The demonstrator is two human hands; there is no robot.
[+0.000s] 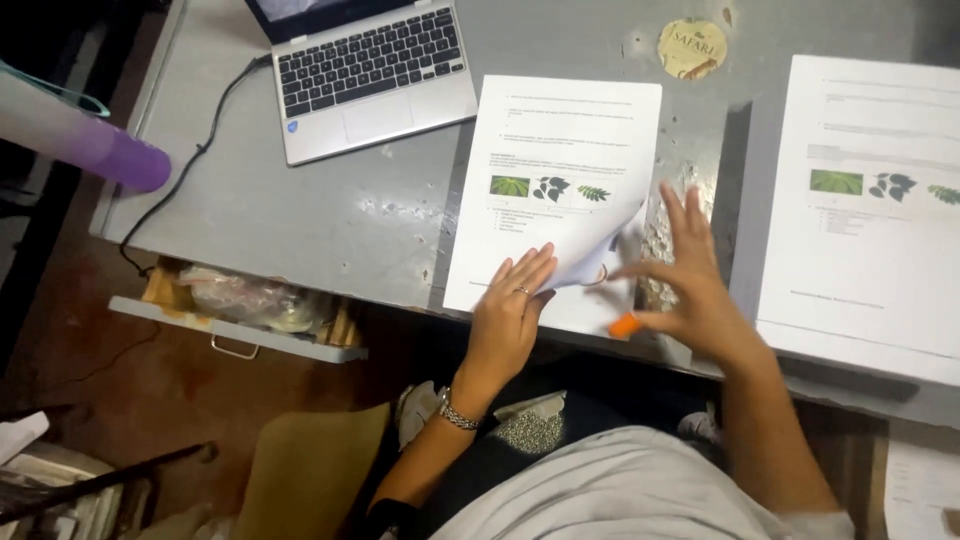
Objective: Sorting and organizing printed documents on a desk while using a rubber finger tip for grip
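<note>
My left hand (pixel 515 300) lies flat with fingers apart on the lower edge of a stack of white printed sheets (pixel 560 150) on the grey metal desk (pixel 330 210). The top sheet's lower right corner (pixel 600 245) is curled up between my hands. My right hand (pixel 695 285) hovers at that corner with fingers spread, blurred, and a small orange object (pixel 624 325) sits at its thumb. Whether the thumb and finger pinch the sheet I cannot tell. The page shows text and three leaf pictures.
A second stack of printed sheets (pixel 860 200) lies at the right. An open laptop (pixel 370 75) with a black cable (pixel 190 160) stands at the back. A round sticker (pixel 692 48) is on the desk. An open drawer (pixel 235 310) hangs below left. A purple tube (pixel 90 140) enters from the left.
</note>
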